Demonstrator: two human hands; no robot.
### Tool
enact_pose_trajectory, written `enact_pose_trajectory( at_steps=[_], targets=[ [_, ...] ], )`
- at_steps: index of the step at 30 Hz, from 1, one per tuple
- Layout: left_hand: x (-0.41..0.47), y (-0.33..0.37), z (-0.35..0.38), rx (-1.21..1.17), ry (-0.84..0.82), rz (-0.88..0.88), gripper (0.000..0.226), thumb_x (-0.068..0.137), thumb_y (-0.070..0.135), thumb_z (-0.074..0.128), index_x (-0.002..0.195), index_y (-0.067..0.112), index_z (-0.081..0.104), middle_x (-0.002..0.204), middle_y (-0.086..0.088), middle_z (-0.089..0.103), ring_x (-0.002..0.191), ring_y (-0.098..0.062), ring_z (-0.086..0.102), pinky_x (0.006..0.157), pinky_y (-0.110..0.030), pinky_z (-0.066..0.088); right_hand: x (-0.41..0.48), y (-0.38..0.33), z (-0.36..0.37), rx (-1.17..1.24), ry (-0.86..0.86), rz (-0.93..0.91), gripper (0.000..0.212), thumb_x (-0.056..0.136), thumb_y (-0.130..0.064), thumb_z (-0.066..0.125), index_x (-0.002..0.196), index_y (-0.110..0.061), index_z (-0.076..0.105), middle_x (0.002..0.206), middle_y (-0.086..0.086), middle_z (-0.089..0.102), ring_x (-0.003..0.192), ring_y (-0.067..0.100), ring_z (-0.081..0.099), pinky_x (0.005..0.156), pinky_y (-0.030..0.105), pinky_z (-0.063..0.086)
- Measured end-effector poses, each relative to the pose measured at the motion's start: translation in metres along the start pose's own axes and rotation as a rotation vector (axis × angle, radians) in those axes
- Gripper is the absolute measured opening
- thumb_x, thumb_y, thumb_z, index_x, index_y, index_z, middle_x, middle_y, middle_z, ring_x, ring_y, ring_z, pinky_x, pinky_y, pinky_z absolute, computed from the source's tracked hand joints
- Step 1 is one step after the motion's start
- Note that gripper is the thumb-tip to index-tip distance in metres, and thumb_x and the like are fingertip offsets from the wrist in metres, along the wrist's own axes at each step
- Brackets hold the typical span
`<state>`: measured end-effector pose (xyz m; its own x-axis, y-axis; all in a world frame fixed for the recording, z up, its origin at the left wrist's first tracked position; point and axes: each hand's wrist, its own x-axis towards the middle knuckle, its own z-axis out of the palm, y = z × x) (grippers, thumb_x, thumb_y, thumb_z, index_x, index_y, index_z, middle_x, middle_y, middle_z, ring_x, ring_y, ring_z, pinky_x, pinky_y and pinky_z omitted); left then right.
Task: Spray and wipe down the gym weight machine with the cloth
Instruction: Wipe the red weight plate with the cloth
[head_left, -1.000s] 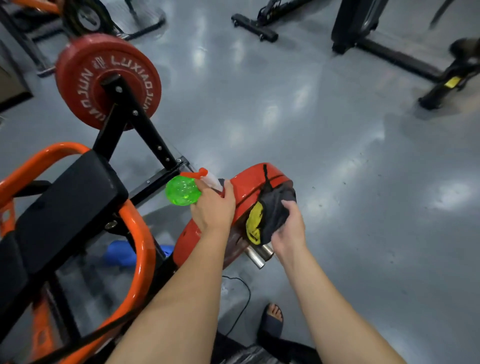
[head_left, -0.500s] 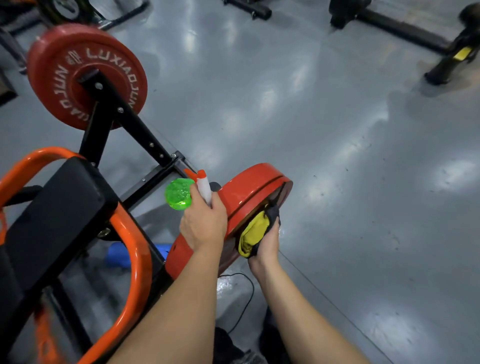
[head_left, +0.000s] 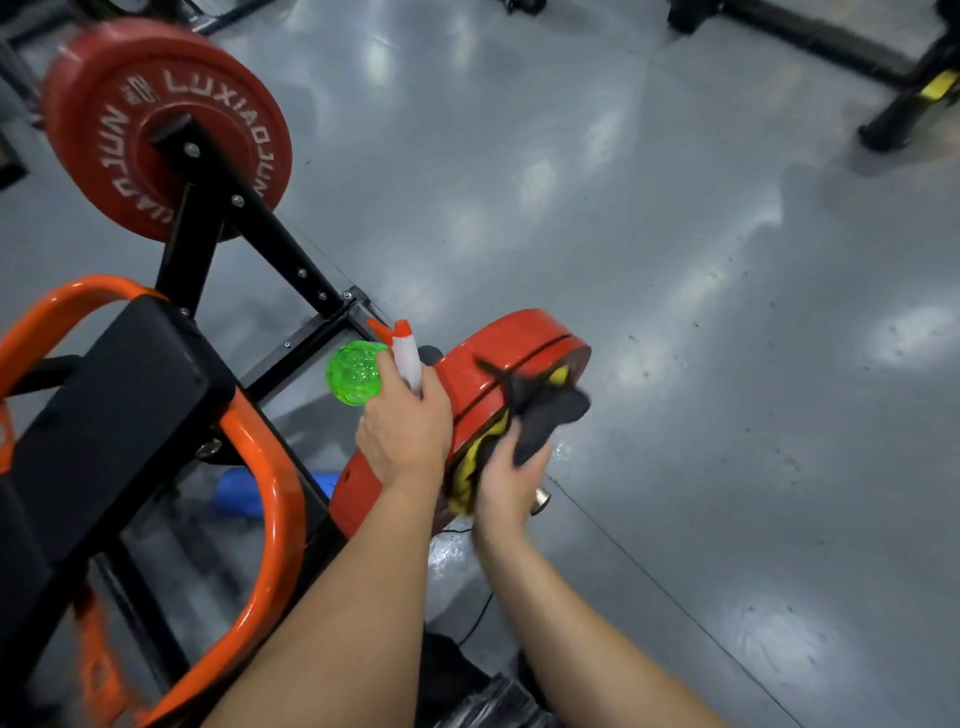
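"Which step was it?"

"Wiping. The right hand clutched the dark-grey-and-yellow cloth against the outer face of the near red round weight plate. The left hand gripped the translucent green plastic spray bottle just beside that plate's rim."

"And next?"

"Probably sweeping the rest of the face. Half a second before, the cloth sat bunched lower on the plate — by then it had ridden up to the rim."
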<state>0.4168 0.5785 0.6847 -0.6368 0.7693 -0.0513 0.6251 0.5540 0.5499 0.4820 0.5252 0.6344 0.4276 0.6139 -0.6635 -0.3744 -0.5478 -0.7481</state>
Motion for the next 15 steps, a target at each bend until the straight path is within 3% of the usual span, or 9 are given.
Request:
enact_pose_trajectory(
  at_steps=[1,3,5,8,11,13,15],
  targets=[
    [0.000,0.000,0.000,-0.004,0.002,0.003,0.040,0.101,0.040,0.045,0.135,0.022,0.048,0.087,-0.017,0.069,0.084,-0.042,0.064,0.078,-0.045,0.045,-0.012,0.023,-0.001,-0.019,-0.058,0.132,0.048,0.101,-0.040,0.054,0.148,-0.031,0.044,0.133,-0.006,0.064,0.118,0.017,0.062,0.104,0.039,0.049],
    [-0.001,-0.001,0.000,-0.007,0.001,0.007,0.038,0.101,0.040,0.044,0.132,0.020,0.050,0.080,-0.012,0.064,0.076,-0.038,0.059,0.075,-0.043,0.041,-0.036,0.055,0.000,0.001,-0.144,0.423,0.039,0.100,-0.035,0.054,0.134,-0.016,0.051,0.120,0.005,0.068,0.105,0.023,0.066,0.091,0.041,0.057],
    [-0.001,-0.002,-0.001,-0.006,-0.008,0.005,0.036,0.100,0.040,0.045,0.129,0.018,0.050,0.077,-0.010,0.061,0.073,-0.036,0.056,0.073,-0.040,0.038,-0.039,0.061,0.004,0.020,-0.156,0.549,0.028,0.098,-0.032,0.054,0.116,-0.010,0.057,0.107,0.011,0.069,0.097,0.028,0.068,0.080,0.038,0.058],
    [0.000,-0.005,-0.002,-0.008,-0.008,0.012,0.038,0.099,0.042,0.045,0.129,0.019,0.050,0.081,-0.015,0.065,0.080,-0.043,0.063,0.074,-0.044,0.043,-0.010,0.034,0.008,0.013,-0.043,0.339,0.035,0.092,-0.033,0.058,0.115,-0.007,0.062,0.109,0.013,0.071,0.100,0.031,0.069,0.092,0.047,0.058],
    [0.000,-0.006,-0.002,-0.013,0.003,0.013,0.040,0.098,0.044,0.045,0.131,0.021,0.050,0.085,-0.019,0.069,0.084,-0.045,0.064,0.076,-0.046,0.044,0.029,-0.020,0.003,0.051,0.075,0.061,0.029,0.093,-0.031,0.062,0.115,-0.013,0.064,0.113,0.004,0.072,0.104,0.025,0.068,0.097,0.044,0.056],
    [0.000,-0.006,-0.002,-0.021,0.006,0.016,0.037,0.098,0.045,0.045,0.125,0.020,0.051,0.081,-0.018,0.068,0.081,-0.044,0.064,0.071,-0.044,0.040,0.051,-0.055,-0.004,0.140,0.082,-0.062,0.032,0.095,-0.032,0.065,0.123,-0.018,0.064,0.114,-0.003,0.073,0.103,0.019,0.070,0.095,0.039,0.058],
    [0.000,-0.006,-0.002,-0.022,0.007,0.014,0.037,0.098,0.046,0.045,0.125,0.021,0.051,0.081,-0.018,0.068,0.081,-0.044,0.064,0.070,-0.044,0.041,0.062,-0.077,-0.006,0.186,0.053,-0.113,0.035,0.099,-0.035,0.063,0.131,-0.023,0.060,0.109,-0.008,0.073,0.094,0.013,0.071,0.080,0.029,0.059]
  ],
)
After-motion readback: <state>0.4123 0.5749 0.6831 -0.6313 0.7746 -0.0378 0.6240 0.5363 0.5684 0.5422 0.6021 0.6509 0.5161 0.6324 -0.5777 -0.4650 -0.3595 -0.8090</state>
